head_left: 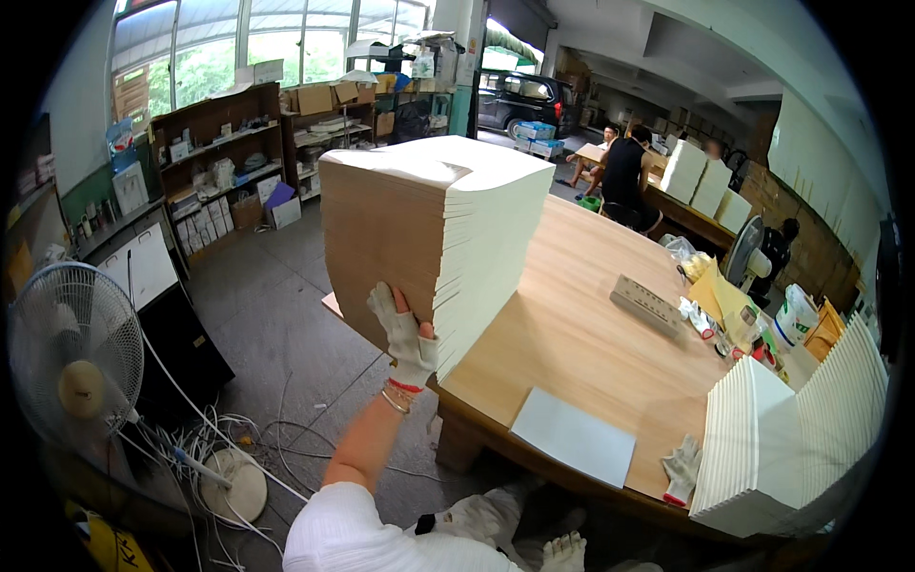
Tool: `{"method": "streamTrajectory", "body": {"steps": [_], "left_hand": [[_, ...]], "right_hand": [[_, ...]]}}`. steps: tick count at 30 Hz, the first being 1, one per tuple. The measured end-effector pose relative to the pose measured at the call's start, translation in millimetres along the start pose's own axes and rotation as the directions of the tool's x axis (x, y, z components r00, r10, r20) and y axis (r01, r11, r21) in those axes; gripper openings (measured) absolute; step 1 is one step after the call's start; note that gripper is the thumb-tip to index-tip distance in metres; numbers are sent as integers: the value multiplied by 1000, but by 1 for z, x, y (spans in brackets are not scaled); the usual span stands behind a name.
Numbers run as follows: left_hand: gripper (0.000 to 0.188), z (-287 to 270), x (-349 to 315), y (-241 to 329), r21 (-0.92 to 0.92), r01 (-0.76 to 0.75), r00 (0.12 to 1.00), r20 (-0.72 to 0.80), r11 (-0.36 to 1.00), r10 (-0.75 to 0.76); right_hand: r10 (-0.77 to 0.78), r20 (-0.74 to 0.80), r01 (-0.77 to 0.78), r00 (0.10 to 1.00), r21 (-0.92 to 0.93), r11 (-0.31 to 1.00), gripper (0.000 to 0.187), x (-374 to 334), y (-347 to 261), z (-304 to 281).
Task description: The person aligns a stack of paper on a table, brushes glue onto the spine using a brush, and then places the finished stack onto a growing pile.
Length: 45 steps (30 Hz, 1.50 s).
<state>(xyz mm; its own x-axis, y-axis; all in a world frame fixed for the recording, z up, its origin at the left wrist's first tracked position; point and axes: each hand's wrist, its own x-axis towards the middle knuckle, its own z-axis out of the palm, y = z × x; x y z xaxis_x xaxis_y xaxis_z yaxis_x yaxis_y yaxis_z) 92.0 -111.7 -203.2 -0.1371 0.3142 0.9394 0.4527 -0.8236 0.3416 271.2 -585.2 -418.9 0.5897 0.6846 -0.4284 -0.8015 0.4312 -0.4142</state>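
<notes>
A tall stack of cream-white sheets [496, 248] stands at the table's left corner, its layered edges slightly uneven. My left hand [405, 336], in a white glove that leaves some fingertips bare, lies against the stack's brown-shaded left side with its fingers stretched out. Low at the bottom edge is my right hand [564, 553], also in a pale glove; its fingers are apart and nothing shows in them. A loose white glove with a red cuff [681, 469] lies on the table beside another stack of layered white sheets [762, 443]. A flat pale-blue sheet or board [575, 436] lies at the near edge.
The wooden table [562, 315] carries a grey perforated block [646, 305] and clutter with a white tub [795, 316]. A standing fan [81, 377] and tangled cables [272, 439] occupy the left floor. Shelves [219, 172] line the wall; people [626, 172] sit at a farther table.
</notes>
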Motion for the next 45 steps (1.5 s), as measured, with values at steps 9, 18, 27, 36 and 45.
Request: {"method": "streamTrajectory", "body": {"steps": [9, 18, 27, 36, 45], "left_hand": [[77, -10, -29, 25, -27, -31, 989, 145, 999, 35], [71, -44, -17, 51, -237, -118, 976, 149, 964, 156], [79, -1, 28, 24, -2, 15, 998, 62, 1000, -14], [77, -35, 5, 16, -176, -141, 973, 157, 974, 169], [65, -23, 30, 43, -163, -320, 921, 178, 933, 347]], "right_hand": [[3, 11, -2, 1000, -75, 997, 28, -1, 5, 0], [-84, -125, 71, 989, -108, 992, 28, -12, -1, 5], [-215, -293, 178, 932, -149, 973, 29, -19, -5, 25], [-151, -312, 118, 938, -120, 986, 30, -19, -4, 18], [-67, 375, 55, 925, 42, 998, 29, 6, -2, -4]]}}
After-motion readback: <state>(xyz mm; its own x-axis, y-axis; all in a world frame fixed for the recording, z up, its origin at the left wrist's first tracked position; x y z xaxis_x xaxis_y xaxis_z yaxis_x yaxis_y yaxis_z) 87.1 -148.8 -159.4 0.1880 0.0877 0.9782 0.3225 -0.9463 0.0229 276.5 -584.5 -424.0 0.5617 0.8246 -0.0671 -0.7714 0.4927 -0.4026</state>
